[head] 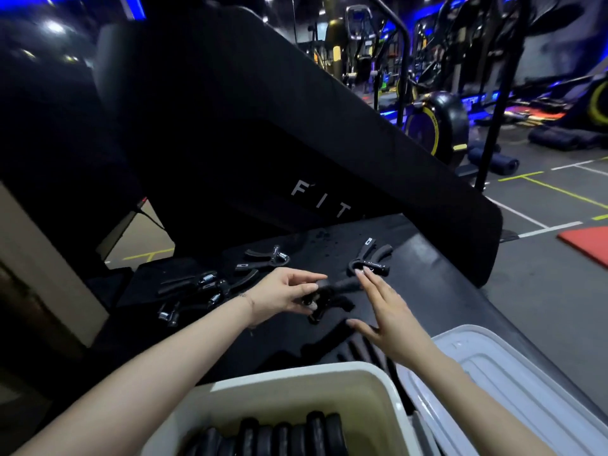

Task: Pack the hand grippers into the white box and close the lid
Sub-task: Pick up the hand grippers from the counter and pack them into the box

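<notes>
My left hand (285, 295) grips a black hand gripper (332, 292) just above the black surface (427, 291). My right hand (390, 315) reaches forward with straight fingers, its fingertips touching another black hand gripper (370, 260) that lies further back. Several more hand grippers lie to the left, one (266, 258) behind the left hand and others (197, 294) near my left forearm. The open white box (378, 386) stands at the bottom centre with several black grippers (279, 436) lined up inside. Its white lid (513, 383) lies beside it on the right.
The black surface belongs to a gym machine with a raised black panel (296, 143) lettered FIT behind the grippers. Gym bikes (434, 123) and a red mat (589, 241) stand on the floor to the right.
</notes>
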